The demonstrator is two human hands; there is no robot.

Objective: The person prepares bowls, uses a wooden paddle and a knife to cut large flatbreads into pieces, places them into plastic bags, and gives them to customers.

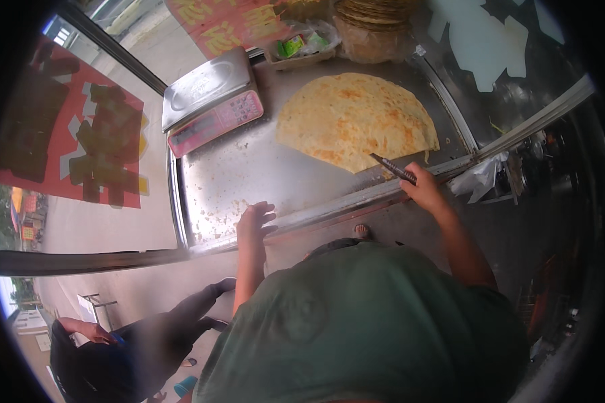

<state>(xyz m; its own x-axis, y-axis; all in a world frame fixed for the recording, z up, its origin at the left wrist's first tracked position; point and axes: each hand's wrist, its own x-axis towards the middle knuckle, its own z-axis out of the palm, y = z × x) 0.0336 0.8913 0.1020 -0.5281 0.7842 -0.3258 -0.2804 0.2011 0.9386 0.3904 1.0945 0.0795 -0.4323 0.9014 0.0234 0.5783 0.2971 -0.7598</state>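
Observation:
A large browned flatbread [355,118], roughly a half round, lies on the stainless-steel counter [242,176]. My right hand [423,187] grips a dark-handled utility knife [394,169] at the counter's near edge. Its tip points left, over or against the bread's lower edge; whether it touches cannot be told. My left hand [256,219] is raised near the front left of the counter, fingers apart and holding nothing. Crumbs are scattered on the steel beside it.
A digital scale [214,101] stands at the counter's left. Behind the bread are a small basket [302,59] with plastic packets and a bagged stack of round flatbreads [375,30]. Metal frame rails [534,118] border the right. Another person [131,347] is at lower left.

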